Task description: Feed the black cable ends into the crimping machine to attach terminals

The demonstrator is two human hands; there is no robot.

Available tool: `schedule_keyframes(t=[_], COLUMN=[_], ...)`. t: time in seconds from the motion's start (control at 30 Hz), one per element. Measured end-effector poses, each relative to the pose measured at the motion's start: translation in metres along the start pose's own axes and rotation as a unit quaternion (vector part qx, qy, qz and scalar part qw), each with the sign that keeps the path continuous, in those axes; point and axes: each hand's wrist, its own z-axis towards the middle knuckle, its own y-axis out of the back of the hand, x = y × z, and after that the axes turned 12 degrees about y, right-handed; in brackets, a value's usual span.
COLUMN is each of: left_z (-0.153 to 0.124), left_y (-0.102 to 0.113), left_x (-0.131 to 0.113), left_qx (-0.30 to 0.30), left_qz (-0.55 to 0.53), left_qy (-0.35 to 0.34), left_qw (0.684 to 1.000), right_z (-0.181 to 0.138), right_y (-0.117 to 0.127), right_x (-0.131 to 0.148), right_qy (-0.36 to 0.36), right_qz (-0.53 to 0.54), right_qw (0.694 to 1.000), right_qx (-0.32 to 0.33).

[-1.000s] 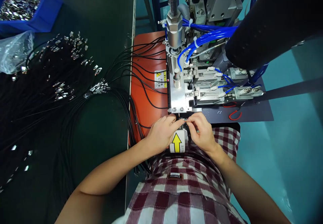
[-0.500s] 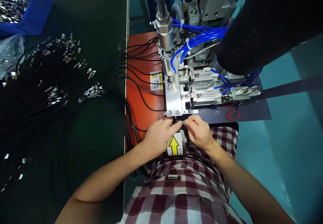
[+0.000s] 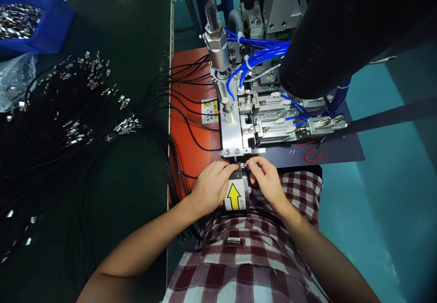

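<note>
My left hand (image 3: 210,185) and my right hand (image 3: 266,179) meet at the front edge of a small metal press machine (image 3: 239,125). Both pinch a thin black cable end with a small metal connector (image 3: 243,165) between their fingertips, right under the machine's silver front plate. Just below the fingers sits a cylindrical part with a yellow arrow label (image 3: 235,195). What exactly lies under the fingertips is too small to make out.
An orange mat (image 3: 191,125) carries several black cables (image 3: 184,107) running left onto a dark table (image 3: 143,43), where many cable ends with metal terminals (image 3: 88,93) lie. A blue bin (image 3: 30,21) of metal parts and a plastic bag (image 3: 15,82) stand far left. Blue air hoses (image 3: 259,53) top the machine.
Both hands stay pinched at the machine's front, shifting slightly left in view as the head moves; the fingertips have drawn a little closer together over the connector.
</note>
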Motion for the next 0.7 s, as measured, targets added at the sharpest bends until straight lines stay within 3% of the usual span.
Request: schedule_keyframes(t=[0.2,0.37,0.57,0.7], left_z=[0.000,-0.002,-0.003,-0.003], left_y=[0.002,0.002,-0.002,-0.003], left_x=[-0.004,-0.005,-0.003,-0.002], left_qx=[0.013,0.020,0.011,0.005], left_qz=[0.041,0.087,0.059,0.050], left_qy=[-0.008,-0.017,-0.012,-0.007], left_qw=[0.999,0.996,0.998,0.999], right_z=[0.001,-0.002,0.004,0.004], right_y=[-0.012,-0.014,-0.008,-0.004], right_x=[0.002,-0.002,-0.005,-0.004], right_qy=[-0.006,0.023,-0.034,-0.011], right_qz=[0.028,-0.020,0.057,0.039], right_qw=[0.999,0.999,0.998,0.999], right_qx=[-0.014,-0.024,0.016,0.029])
